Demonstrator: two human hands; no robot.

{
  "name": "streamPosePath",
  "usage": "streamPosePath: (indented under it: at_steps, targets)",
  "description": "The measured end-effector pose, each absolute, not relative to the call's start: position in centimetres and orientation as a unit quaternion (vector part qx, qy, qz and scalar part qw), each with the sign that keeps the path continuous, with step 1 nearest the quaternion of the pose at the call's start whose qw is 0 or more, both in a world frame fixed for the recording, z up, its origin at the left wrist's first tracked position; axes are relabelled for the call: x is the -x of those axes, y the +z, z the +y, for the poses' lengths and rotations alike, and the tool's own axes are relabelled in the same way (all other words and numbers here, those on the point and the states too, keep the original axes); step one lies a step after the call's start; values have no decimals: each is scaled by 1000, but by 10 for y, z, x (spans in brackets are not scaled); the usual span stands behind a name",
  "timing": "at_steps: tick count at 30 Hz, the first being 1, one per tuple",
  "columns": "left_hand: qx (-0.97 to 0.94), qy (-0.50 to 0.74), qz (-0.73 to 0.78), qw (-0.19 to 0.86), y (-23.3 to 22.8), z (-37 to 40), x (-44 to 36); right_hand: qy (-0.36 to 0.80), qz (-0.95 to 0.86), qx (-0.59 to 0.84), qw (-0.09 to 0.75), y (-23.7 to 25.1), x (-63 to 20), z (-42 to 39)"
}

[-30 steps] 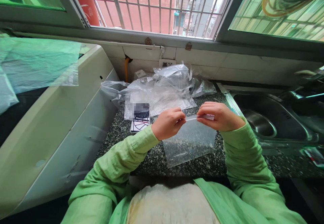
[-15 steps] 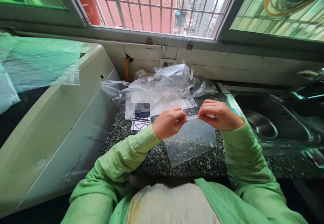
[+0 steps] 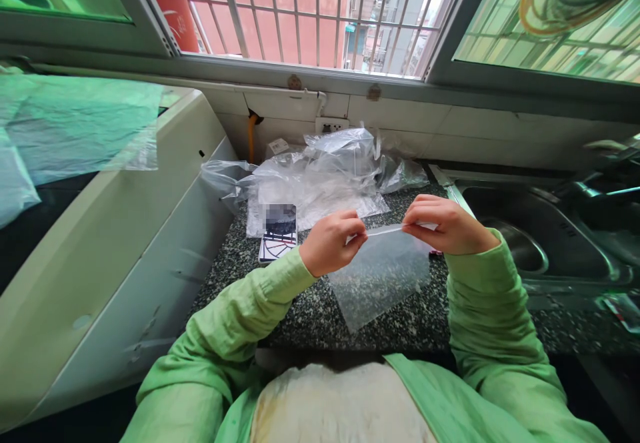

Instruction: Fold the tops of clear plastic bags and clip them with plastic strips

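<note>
A small clear zip bag [image 3: 381, 276] hangs over the speckled dark countertop [image 3: 300, 316]. My left hand [image 3: 331, 243] pinches the left end of its top strip. At the right end of that strip, my right hand [image 3: 447, 225] pinches it between thumb and fingers. The bag slants down to the left below both hands and looks empty. Both arms wear light green sleeves.
A heap of clear plastic bags [image 3: 320, 176] lies at the back of the counter, with a printed card [image 3: 278, 233] in front of it. A steel sink [image 3: 530, 236] is to the right. A white appliance [image 3: 100, 243] stands at the left, below a barred window [image 3: 310, 9].
My right hand has slid to the right along the bag's top strip, widening the gap between the hands. The bag has swung slightly, its lower corner shifting right.
</note>
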State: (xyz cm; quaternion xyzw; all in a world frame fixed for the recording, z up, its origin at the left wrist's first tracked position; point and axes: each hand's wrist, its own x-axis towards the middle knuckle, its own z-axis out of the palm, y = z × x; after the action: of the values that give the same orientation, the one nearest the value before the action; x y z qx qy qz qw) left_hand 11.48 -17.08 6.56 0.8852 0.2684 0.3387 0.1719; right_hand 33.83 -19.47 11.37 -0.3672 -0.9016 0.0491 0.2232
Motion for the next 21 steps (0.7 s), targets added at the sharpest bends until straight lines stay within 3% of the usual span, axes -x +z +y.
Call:
streamPosePath:
  at_steps: [13,21]
  targets:
    - [-897,320,267,151,65,-173,-116,46,-902,385,191,111,-340,-193]
    - [-898,317,264,154,65,-173,-116,-22,-893,423,155,110,-336,-195]
